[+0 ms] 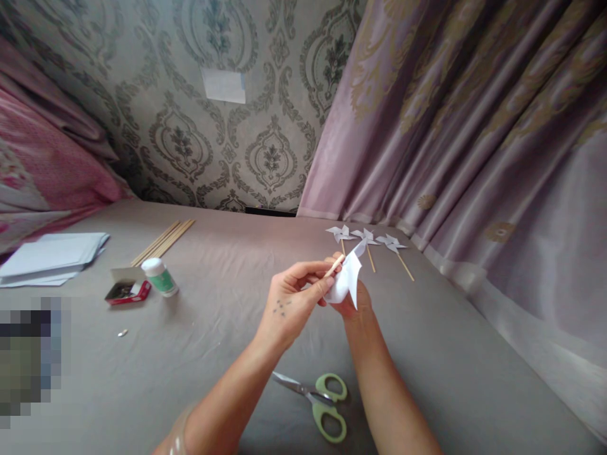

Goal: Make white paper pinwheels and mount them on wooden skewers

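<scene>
Between thumb and fingers my left hand (pixel 296 297) pinches a thin wooden stick (pixel 334 266), its end pointing up and to the right. A white paper pinwheel (pixel 348 278) with curled, pointed blades sits against that stick. Behind the paper, my right hand (pixel 353 300) is closed around it, most of its fingers hidden. Both hands are together above the bed-like grey surface. Below them, between my forearms, lie scissors (pixel 310 395) with green handles, blades slightly apart.
Three finished-looking pinwheels (pixel 365 237) on sticks lie at the back right. To the left are a paper stack (pixel 52 256), several wooden sticks (pixel 164 242), a white-and-green bottle (pixel 160 277), an open red box (pixel 127 291) of small metal pieces and a small shiny piece (pixel 122 333). Curtains (pixel 455 126) border the right.
</scene>
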Demonstrator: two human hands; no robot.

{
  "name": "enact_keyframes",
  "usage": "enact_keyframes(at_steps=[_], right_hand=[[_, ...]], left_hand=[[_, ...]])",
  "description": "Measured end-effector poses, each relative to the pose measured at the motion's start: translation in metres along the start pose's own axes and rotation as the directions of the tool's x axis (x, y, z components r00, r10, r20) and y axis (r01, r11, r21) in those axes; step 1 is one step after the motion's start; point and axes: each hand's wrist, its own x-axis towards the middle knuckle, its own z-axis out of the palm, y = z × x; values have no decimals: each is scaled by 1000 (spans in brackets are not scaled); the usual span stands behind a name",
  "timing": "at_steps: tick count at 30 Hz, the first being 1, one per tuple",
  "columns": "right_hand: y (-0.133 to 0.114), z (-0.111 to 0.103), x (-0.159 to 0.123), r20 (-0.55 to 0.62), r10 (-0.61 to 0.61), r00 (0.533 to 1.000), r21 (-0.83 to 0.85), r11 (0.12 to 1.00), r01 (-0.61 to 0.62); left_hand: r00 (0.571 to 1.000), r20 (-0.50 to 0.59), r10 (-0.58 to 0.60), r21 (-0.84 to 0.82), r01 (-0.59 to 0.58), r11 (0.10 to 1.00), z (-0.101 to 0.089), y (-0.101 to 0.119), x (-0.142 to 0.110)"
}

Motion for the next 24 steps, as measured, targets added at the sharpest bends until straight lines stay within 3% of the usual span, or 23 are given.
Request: enact_keyframes(at_steps=[16,24], right_hand=[[-1,0,0,5,-22,1000,12,1000,22],[0,-3,0,26,-33,999,-66,997,35]], left_hand=[[1000,-14,5,45,-4,999,0,0,-1],[1000,-17,9,46,-8,999,-2,-3,1]])
